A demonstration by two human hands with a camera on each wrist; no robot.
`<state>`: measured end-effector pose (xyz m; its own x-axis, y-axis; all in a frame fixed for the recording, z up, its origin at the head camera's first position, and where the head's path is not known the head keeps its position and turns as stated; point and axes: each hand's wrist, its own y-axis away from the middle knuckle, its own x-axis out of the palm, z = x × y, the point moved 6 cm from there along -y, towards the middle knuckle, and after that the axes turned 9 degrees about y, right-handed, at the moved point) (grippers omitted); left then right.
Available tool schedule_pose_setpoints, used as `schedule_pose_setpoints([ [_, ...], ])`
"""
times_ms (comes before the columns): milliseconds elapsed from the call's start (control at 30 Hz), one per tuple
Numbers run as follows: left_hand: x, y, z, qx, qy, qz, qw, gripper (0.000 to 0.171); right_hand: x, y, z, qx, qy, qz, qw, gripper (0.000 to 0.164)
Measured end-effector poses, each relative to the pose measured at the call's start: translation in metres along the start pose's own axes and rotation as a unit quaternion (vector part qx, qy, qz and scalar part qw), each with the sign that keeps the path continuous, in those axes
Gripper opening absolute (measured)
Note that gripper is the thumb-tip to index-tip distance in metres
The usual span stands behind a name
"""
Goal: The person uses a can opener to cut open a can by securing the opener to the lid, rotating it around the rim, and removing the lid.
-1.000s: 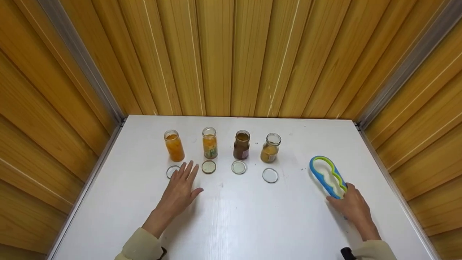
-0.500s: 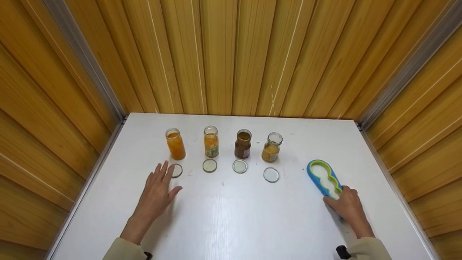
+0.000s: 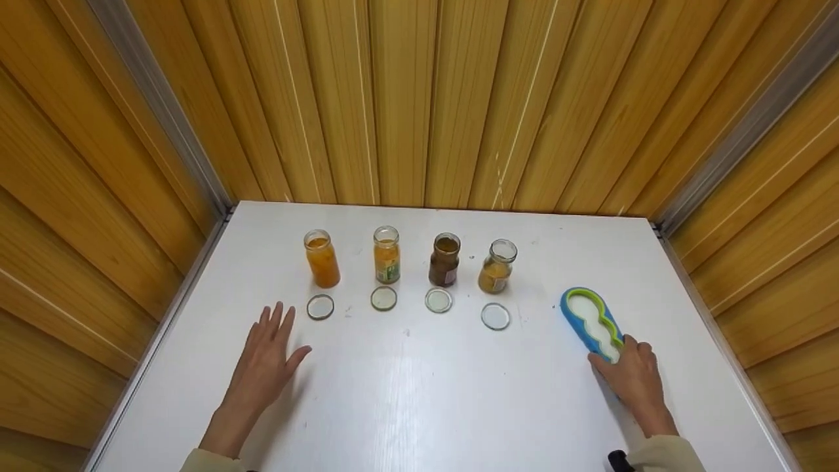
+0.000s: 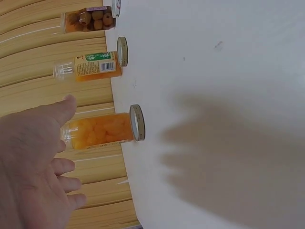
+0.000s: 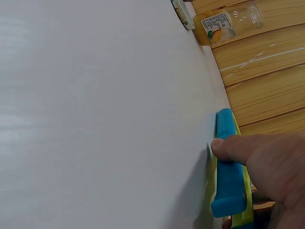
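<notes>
My right hand (image 3: pixel 632 380) grips the near end of a blue and green jar opener (image 3: pixel 578 324), low over the table's right side. In the right wrist view, the thumb lies across the opener's blue side (image 5: pixel 230 183). My left hand (image 3: pixel 262 364) is spread above the table with nothing in it, near the leftmost lid (image 3: pixel 320 307). Lidless glass jars stand upright in a row: one of orange fruit (image 3: pixel 323 267), a labelled orange one (image 3: pixel 387 263), one with brown contents (image 3: pixel 444 265), and a part-filled yellowish one (image 3: pixel 496 275).
In front of the jars lie their other lids: one before the labelled jar (image 3: pixel 383 298), one before the brown jar (image 3: pixel 438 300) and a pale one (image 3: pixel 495 316) at right. Wood-patterned walls (image 3: pixel 406 105) enclose the white table (image 3: pixel 419 406) at the back and sides.
My left hand has drawn left and toward me, away from the lids, uncovering the leftmost one. My right hand keeps its grip on the jar opener, which has shifted slightly.
</notes>
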<state>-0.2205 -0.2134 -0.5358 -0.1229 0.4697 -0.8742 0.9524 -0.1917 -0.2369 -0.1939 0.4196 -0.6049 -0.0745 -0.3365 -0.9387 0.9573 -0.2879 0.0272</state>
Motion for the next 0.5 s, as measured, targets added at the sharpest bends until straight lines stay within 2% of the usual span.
schedule_pose_setpoints([
  [267, 0.006, 0.002, 0.001, -0.021, 0.006, 0.011, 0.9997, 0.077, -0.006, 0.006, -0.002, -0.009, 0.014, -0.023, 1.0, 0.081],
  [500, 0.003, 0.001, -0.008, -0.002, -0.003, -0.015, 0.9999, 0.074, -0.018, 0.011, 0.021, -0.077, 0.033, -0.065, 0.994, 0.091],
])
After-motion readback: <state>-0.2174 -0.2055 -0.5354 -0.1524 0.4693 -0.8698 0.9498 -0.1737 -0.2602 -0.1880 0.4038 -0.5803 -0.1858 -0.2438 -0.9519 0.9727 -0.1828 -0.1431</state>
